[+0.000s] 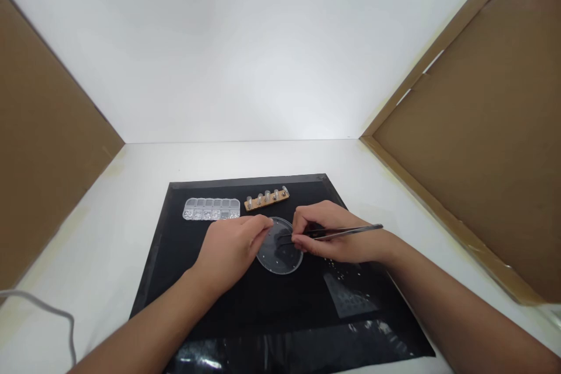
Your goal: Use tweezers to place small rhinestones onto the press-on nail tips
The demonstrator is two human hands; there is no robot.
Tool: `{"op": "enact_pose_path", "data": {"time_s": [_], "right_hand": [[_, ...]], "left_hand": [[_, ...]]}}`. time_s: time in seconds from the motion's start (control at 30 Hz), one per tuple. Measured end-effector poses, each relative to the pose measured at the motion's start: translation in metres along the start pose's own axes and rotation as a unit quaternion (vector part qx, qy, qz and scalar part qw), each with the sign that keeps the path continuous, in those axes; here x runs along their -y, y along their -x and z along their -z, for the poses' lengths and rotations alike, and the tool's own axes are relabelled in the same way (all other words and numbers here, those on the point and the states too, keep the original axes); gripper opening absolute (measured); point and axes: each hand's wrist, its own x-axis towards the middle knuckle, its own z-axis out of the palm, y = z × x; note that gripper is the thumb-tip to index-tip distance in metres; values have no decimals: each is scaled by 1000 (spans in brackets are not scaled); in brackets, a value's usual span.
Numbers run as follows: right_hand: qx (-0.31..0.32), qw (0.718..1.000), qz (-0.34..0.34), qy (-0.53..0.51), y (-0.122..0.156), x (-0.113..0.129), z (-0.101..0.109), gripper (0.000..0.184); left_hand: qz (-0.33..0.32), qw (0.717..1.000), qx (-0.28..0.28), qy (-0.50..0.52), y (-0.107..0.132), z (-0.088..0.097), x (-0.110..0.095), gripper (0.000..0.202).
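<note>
We see the left grip point(232, 245) hiding the upper-left rim of the clear dish point(280, 264); the right grip point(328, 234) covers the middle of the tweezers point(370, 228). Whether their tips touch anything, we cannot tell. The dish's specks point(265, 256) are too small for us to identify. Frame edges cut off both forearms point(166, 315) and the grey cable point(44, 304).

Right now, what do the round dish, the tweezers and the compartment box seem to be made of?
Round dish: smooth, clear plastic or glass; the black mat shows through.
Tweezers: probably metal, dark, with a pale sheen along one edge.
Compartment box: likely clear plastic, judging by its see-through, molded-looking compartments.
</note>
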Motion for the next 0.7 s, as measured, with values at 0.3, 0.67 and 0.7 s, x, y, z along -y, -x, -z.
{"op": "enact_pose_path", "data": {"time_s": [0.3, 0.67, 0.7], "right_hand": [[-7, 1000, 12, 12, 0, 0, 1, 25], [10, 998, 51, -20, -2, -1, -6, 20], [10, 998, 53, -19, -2, -2, -6, 19]], "left_hand": [[0, 1000, -31, -8, 0, 0, 2, 11], [-24, 999, -12, 26, -1, -4, 2, 16], [-21, 999, -10, 26, 0, -4, 2, 16]]}}
